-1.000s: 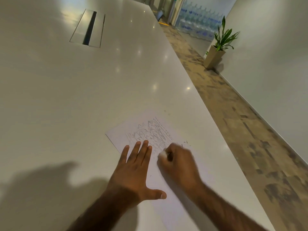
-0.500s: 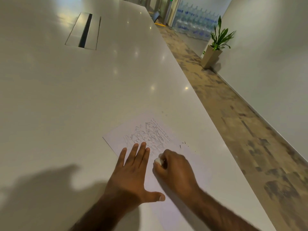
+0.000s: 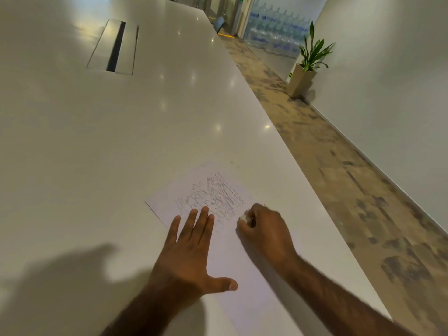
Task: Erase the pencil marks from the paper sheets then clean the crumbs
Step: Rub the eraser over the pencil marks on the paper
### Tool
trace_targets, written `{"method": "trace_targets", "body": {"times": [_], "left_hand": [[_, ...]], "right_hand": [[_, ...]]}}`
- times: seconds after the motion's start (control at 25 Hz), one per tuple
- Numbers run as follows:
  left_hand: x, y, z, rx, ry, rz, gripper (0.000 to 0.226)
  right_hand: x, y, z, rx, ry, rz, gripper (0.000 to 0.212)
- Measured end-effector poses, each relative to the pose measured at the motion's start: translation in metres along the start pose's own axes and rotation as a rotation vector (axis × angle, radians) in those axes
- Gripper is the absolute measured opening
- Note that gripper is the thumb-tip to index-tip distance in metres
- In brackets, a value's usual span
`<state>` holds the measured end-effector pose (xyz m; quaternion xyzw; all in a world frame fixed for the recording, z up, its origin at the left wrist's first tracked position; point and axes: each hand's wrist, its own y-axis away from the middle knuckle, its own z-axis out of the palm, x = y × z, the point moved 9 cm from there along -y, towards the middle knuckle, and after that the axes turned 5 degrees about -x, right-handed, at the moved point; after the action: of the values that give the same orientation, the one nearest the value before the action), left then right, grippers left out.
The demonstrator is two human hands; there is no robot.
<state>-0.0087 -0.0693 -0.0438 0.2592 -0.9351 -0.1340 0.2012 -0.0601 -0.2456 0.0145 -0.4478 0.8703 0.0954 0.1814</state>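
Most pencil marks sit unerased just beyond the hands: left hand flat, pinning paper sheet to worktop, right hand pinching eraser at their edge; use short strokes away from left.

Dim overhead light, ceiling glare spots, soft shadows, wide-angle edge distortion.

Bare, haired forearms — bare left hand and right hand.

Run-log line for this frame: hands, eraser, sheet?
phase: erasing | left hand: flat on paper sheet | right hand: fingers pinch eraser beside pencil marks | marks: visible
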Motion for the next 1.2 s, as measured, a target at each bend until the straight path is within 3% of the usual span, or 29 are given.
{"method": "trace_targets", "body": {"times": [0.16,0.44,0.64,0.8,1.0,1.2], "left_hand": [[0.0,0.001,-0.002,-0.021,-0.019,-0.029,0.133],[0.001,0.001,-0.002,-0.065,-0.034,-0.058,0.131],[0.002,0.004,-0.004,-0.055,-0.045,-0.066,0.13],[0.001,0.002,-0.003,-0.054,-0.046,-0.069,0.129],[0.001,0.004,-0.004,-0.053,-0.061,-0.058,0.131],[0.001,0.0,-0.002,-0.041,-0.051,-0.062,0.129]], "right_hand": [[0.009,-0.033,-0.024,0.047,-0.018,0.103,0.023],[0.011,-0.005,-0.008,0.022,-0.069,0.074,0.03],[0.015,-0.025,-0.034,0.08,-0.13,0.167,0.02],[-0.005,0.025,0.0,0.003,-0.113,0.048,0.023],[0.015,0.002,-0.037,0.083,-0.11,0.174,0.022],[-0.006,0.061,0.002,-0.048,-0.053,0.013,0.026]]}}
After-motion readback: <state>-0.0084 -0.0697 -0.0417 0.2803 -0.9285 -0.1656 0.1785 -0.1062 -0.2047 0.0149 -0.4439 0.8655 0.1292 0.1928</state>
